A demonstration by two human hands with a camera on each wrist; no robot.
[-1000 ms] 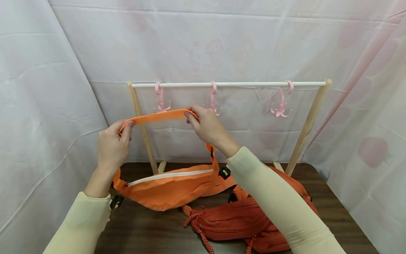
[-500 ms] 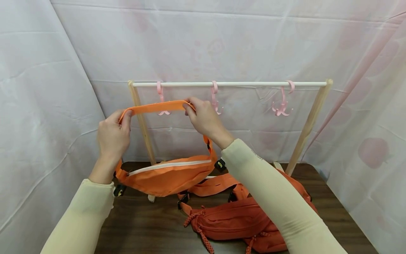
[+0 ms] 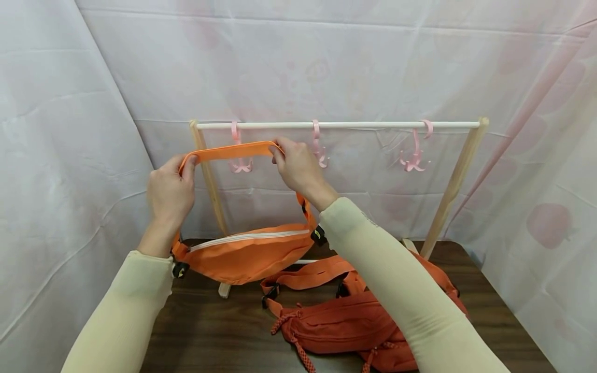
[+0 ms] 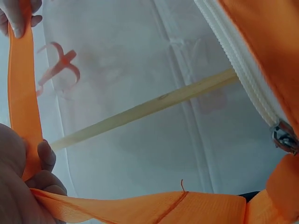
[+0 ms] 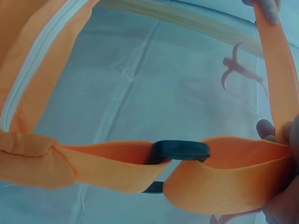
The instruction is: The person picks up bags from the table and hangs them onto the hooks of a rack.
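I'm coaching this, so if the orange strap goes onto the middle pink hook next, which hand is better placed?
Probably the right hand: it pinches the strap and, in the head view, appears closer to the middle pink hook; the left hand grips farther off, by the left post.

– What is worn?
– A pale cream left sleeve [image 3: 114, 318] and a matching right sleeve [image 3: 403, 287] are seen, both broadly cuffed.
– Is any marking shown?
– Small, illegible dark marks [image 3: 370, 220] are seen near the right cuff [image 3: 344, 221]; the fingers [image 3: 189, 168] are bare.
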